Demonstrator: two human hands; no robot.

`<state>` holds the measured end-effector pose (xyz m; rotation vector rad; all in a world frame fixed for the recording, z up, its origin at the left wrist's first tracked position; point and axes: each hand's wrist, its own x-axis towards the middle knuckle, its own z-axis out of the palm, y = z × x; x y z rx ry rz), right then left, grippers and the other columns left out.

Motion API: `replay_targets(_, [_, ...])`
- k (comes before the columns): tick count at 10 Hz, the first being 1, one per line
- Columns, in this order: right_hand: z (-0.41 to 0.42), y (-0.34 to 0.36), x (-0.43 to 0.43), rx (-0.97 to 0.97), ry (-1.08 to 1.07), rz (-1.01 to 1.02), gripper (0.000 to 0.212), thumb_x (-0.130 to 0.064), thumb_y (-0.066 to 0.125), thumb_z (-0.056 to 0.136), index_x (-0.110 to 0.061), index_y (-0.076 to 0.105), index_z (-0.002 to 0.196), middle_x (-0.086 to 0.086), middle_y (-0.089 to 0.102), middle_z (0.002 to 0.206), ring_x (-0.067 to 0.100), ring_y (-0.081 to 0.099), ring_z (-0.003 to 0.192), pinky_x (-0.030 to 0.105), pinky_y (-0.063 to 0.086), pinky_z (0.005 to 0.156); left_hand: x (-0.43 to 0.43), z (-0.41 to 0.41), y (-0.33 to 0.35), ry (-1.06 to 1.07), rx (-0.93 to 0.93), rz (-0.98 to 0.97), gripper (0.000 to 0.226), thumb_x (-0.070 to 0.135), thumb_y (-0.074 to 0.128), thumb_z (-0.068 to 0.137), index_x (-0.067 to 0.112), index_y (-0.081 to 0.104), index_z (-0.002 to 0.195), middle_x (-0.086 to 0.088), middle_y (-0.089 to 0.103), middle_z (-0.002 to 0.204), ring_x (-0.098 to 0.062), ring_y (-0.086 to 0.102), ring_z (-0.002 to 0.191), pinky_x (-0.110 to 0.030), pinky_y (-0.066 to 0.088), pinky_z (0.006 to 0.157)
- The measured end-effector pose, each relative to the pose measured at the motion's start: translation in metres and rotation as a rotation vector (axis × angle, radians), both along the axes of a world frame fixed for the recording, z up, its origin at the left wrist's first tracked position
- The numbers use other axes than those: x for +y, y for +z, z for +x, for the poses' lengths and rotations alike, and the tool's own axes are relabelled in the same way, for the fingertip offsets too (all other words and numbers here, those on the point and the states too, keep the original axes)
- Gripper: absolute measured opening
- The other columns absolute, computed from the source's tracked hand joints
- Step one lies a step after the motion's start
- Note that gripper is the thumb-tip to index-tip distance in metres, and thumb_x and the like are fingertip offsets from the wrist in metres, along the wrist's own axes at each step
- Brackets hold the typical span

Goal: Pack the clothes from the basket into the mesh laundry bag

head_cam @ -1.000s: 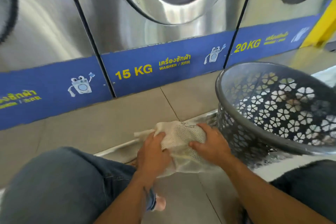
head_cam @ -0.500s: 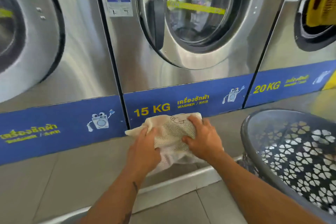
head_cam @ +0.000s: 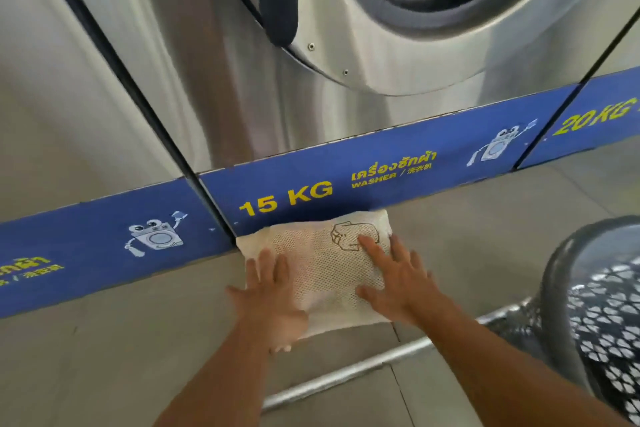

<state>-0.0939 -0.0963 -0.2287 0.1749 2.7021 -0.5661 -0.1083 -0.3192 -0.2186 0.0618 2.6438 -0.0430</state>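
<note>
Where hands (head_cam: 332, 291) press: mesh bag (head_cam: 320, 253).

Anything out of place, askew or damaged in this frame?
Nothing stands out. The mesh laundry bag lies flat on the tiled ledge, both open hands, left hand and right hand, pressing it. The basket stands upright beside it.

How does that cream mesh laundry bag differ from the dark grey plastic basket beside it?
The cream mesh laundry bag is soft, pale fabric lying flat on the tiled ledge, while the dark grey plastic basket is rigid and stands up. The bag bears a printed shirt outline; the basket has flower-shaped cut-outs. Both hands, left hand and right hand, rest spread on the bag; neither touches the basket. Both are perforated.
</note>
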Motion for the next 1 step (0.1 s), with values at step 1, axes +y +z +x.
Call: replay_targets(1, [0.0011, 0.0521, 0.0014, -0.102, 0.019, 0.018, 0.088, -0.061, 0.057, 0.089, -0.053, 0.000, 0.155, -0.003, -0.011, 0.170, 0.041, 0.004, 0.154, 0.063, 0.020, 0.117, -0.0002, 0.0057, 0.0564, -0.049, 0.012, -0.023, 0.075, 0.043, 0.052, 0.080, 0.024, 0.024, 0.147, -0.001, 0.017, 0.150, -0.025, 0.019, 0.140, -0.051, 0.033, 0.102])
